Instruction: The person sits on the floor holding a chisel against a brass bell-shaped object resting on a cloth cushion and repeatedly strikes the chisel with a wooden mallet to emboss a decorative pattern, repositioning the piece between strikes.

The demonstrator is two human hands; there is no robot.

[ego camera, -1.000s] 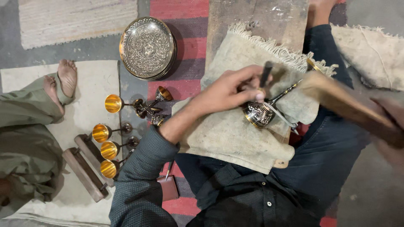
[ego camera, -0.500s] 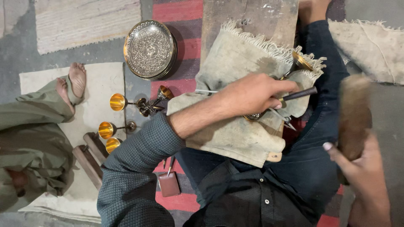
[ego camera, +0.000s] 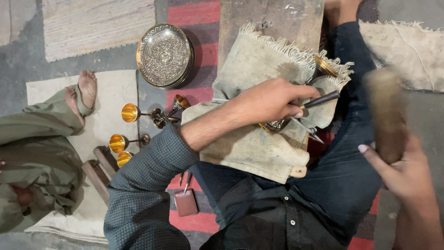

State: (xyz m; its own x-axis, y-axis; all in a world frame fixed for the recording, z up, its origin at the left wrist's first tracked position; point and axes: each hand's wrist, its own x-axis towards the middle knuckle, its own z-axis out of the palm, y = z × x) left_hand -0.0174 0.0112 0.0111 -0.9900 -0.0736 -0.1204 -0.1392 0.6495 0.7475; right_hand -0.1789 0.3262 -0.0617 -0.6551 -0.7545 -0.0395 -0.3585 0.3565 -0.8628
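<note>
an engraved metal goblet (ego camera: 296,104) lies on its side on a fringed cloth (ego camera: 259,143) over the person's lap, its gilded rim pointing toward the far edge and most of its bowl hidden under the left hand (ego camera: 270,101). that hand presses down on it, fingers curled around a dark-handled chisel (ego camera: 319,100). the right hand (ego camera: 402,171) is raised off to the side, well apart, clenched on a blurred wooden mallet (ego camera: 386,113). beside the cloth, near the elbow, lie gold-lined goblets (ego camera: 132,112) and stacked engraved plates (ego camera: 165,55).
</note>
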